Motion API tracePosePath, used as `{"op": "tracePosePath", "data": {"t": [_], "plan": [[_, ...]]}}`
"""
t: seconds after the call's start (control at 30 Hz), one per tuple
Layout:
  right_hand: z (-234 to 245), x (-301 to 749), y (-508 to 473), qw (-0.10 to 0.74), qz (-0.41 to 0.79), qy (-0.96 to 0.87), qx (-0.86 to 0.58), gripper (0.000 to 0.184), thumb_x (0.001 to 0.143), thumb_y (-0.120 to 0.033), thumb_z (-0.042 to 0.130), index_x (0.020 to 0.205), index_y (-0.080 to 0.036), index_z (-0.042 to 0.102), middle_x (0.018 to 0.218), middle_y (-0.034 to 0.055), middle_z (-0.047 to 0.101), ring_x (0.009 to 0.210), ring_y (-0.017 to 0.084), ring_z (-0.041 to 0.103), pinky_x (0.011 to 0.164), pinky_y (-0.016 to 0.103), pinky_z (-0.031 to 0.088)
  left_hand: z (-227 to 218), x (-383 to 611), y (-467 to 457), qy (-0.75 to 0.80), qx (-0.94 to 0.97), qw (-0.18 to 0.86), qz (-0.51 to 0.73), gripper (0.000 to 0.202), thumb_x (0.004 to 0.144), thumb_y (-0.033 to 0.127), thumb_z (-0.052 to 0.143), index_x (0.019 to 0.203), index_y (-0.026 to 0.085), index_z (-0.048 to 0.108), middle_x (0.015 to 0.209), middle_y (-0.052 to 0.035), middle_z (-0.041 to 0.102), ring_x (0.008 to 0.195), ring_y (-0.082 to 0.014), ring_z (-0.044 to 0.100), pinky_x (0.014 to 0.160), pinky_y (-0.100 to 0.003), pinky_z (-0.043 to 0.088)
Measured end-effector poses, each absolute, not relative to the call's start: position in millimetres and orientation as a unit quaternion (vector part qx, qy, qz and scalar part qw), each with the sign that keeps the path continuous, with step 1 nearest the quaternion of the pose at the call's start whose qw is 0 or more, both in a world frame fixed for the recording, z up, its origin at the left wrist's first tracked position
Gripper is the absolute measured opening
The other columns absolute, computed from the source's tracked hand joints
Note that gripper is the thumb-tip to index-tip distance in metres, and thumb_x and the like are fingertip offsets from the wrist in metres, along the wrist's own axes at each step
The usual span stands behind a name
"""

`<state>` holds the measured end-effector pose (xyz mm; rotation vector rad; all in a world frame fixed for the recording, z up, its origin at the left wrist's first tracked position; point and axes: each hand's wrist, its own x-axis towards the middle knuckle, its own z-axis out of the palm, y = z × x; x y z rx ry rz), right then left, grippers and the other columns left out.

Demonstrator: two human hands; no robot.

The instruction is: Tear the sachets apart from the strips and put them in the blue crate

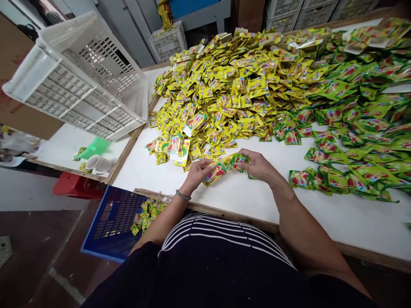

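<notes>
My left hand and my right hand meet over the white table, both closed on a small bunch of green and yellow sachets held between them. A bracelet circles my left wrist. Behind my hands spreads a big heap of yellow sachets. To the right lies a heap of green sachets, some of them close to my right forearm.
A blue crate with several yellow sachets in it stands on the floor below the table's left corner. A white crate leans tilted at the left over a second table holding a white cup and a green scoop. More white crates stand at the back.
</notes>
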<state>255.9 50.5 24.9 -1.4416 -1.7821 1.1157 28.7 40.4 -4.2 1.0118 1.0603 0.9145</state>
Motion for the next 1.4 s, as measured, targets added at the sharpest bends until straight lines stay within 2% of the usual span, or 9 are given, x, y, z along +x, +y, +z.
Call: {"op": "tracePosePath", "data": {"t": [0.17, 0.3, 0.5, 0.6, 0.73, 0.83, 1.0, 1.17, 1.4], "plan": [[26.5, 250.7, 49.9, 0.263, 0.4, -0.68, -0.555, 0.022, 0.075, -0.041, 0.058, 0.081, -0.02, 0.062, 0.063, -0.002, 0.055, 0.06, 0.014, 0.046, 0.056, 0.026, 0.035, -9.0, 31.7, 39.2, 0.457, 0.473, 0.658, 0.367, 0.044, 0.06, 0.042, 0.086, 0.089, 0.013, 0.069, 0.076, 0.0003, 0.069, 0.065, -0.0105, 0.06, 0.063, -0.023, 0.046], [21.3, 245.3, 52.6, 0.365, 0.393, -0.628, -0.563, 0.033, 0.071, -0.052, 0.065, 0.078, -0.019, 0.064, 0.078, 0.0025, 0.064, 0.075, 0.018, 0.055, 0.065, 0.028, 0.043, -9.9, 37.5, 36.9, 0.442, 0.424, 0.694, 0.38, 0.048, 0.055, 0.036, 0.089, 0.092, 0.015, 0.066, 0.079, 0.0011, 0.071, 0.068, -0.0121, 0.064, 0.067, -0.025, 0.048], [14.3, 235.1, 50.3, 0.416, 0.421, -0.542, -0.597, 0.045, 0.065, -0.06, 0.072, 0.076, -0.018, 0.064, 0.072, 0.0011, 0.064, 0.069, 0.017, 0.053, 0.064, 0.029, 0.044, -5.9, 46.2, 34.7, 0.442, 0.35, 0.719, 0.407, 0.057, 0.048, 0.035, 0.092, 0.09, 0.014, 0.061, 0.071, 0.0017, 0.07, 0.062, -0.0128, 0.065, 0.062, -0.025, 0.049], [12.2, 230.0, 48.6, 0.401, 0.401, -0.555, -0.609, 0.046, 0.067, -0.063, 0.069, 0.077, -0.019, 0.064, 0.073, 0.0016, 0.064, 0.069, 0.017, 0.052, 0.065, 0.03, 0.043, -4.8, 46.8, 35.0, 0.455, 0.321, 0.711, 0.429, 0.058, 0.045, 0.035, 0.093, 0.088, 0.013, 0.061, 0.066, 0.0029, 0.068, 0.059, -0.0117, 0.064, 0.062, -0.024, 0.049], [11.4, 224.8, 49.0, 0.409, 0.314, -0.592, -0.619, 0.048, 0.071, -0.068, 0.062, 0.072, -0.02, 0.061, 0.08, 0.0041, 0.061, 0.077, 0.02, 0.054, 0.074, 0.033, 0.043, -3.6, 46.5, 36.1, 0.446, 0.302, 0.717, 0.442, 0.057, 0.044, 0.032, 0.094, 0.087, 0.014, 0.061, 0.072, 0.001, 0.071, 0.062, -0.0128, 0.065, 0.065, -0.026, 0.05], [14.9, 221.0, 45.8, 0.411, 0.311, -0.605, -0.607, 0.047, 0.072, -0.068, 0.06, 0.071, -0.02, 0.058, 0.079, 0.0036, 0.059, 0.077, 0.02, 0.054, 0.076, 0.034, 0.042, -3.4, 45.4, 33.7, 0.443, 0.315, 0.716, 0.438, 0.054, 0.047, 0.033, 0.093, 0.088, 0.014, 0.063, 0.074, 0.0004, 0.071, 0.063, -0.0123, 0.064, 0.065, -0.025, 0.048], [12.4, 221.2, 36.1, 0.342, 0.427, -0.599, -0.585, 0.043, 0.068, -0.061, 0.065, 0.078, -0.019, 0.067, 0.079, 0.0031, 0.067, 0.082, 0.025, 0.06, 0.074, 0.034, 0.045, -8.6, 42.6, 22.3, 0.396, 0.362, 0.746, 0.395, 0.056, 0.047, 0.038, 0.092, 0.092, 0.013, 0.071, 0.079, -0.0028, 0.072, 0.071, -0.0127, 0.063, 0.076, -0.026, 0.048], [-5.1, 227.8, 47.1, 0.393, 0.343, -0.571, -0.634, 0.056, 0.053, -0.068, 0.069, 0.079, -0.019, 0.071, 0.098, 0.0091, 0.07, 0.095, 0.031, 0.062, 0.08, 0.036, 0.049, -12.7, 41.7, 21.2, 0.387, 0.35, 0.746, 0.414, 0.067, 0.046, 0.041, 0.092, 0.106, 0.017, 0.074, 0.091, -0.0056, 0.073, 0.078, -0.0155, 0.063, 0.087, -0.033, 0.047], [-1.8, 219.4, 31.8, 0.355, 0.303, -0.597, -0.652, 0.054, 0.062, -0.075, 0.062, 0.085, -0.026, 0.067, 0.073, 0.0013, 0.07, 0.063, 0.024, 0.061, 0.061, 0.032, 0.047, -12.0, 40.7, 13.0, 0.378, 0.371, 0.736, 0.421, 0.069, 0.048, 0.046, 0.09, 0.109, 0.018, 0.074, 0.103, -0.0089, 0.073, 0.094, -0.0241, 0.065, 0.1, -0.044, 0.044]]}}
